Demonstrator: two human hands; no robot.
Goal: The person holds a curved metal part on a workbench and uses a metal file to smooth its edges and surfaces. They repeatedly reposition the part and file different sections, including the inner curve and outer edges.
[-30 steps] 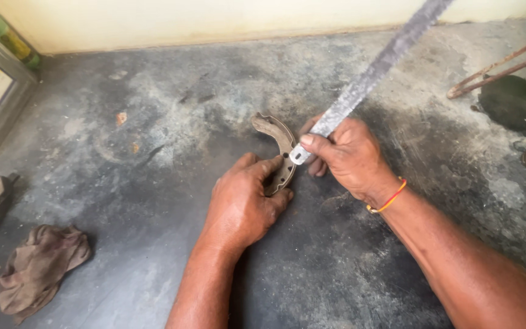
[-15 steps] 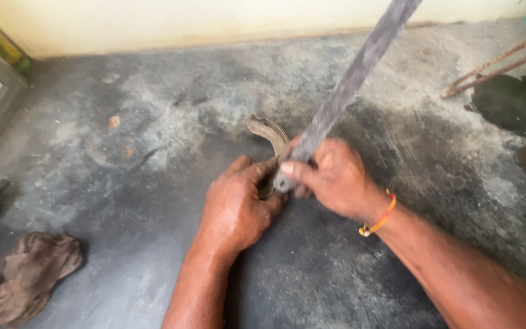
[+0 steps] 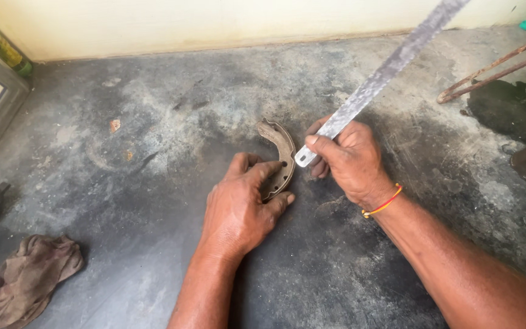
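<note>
We pin a curved brake shoe (image 3: pixel 280 153) on its edge against the stained concrete floor (image 3: pixel 153 140), our left hand (image 3: pixel 241 204) pressed over its lower end. Our right hand (image 3: pixel 348 159) closes round a long flat metal blade (image 3: pixel 380 78), its tip just right of the shoe. The lining looks worn and unfinished; a brown rag (image 3: pixel 31 277) lies well left.

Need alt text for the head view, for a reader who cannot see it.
On a stained concrete floor, the left hand pins down a curved brake shoe while the right hand grips a long flat metal blade with its tip at the shoe. A brown rag lies at lower left.
</note>
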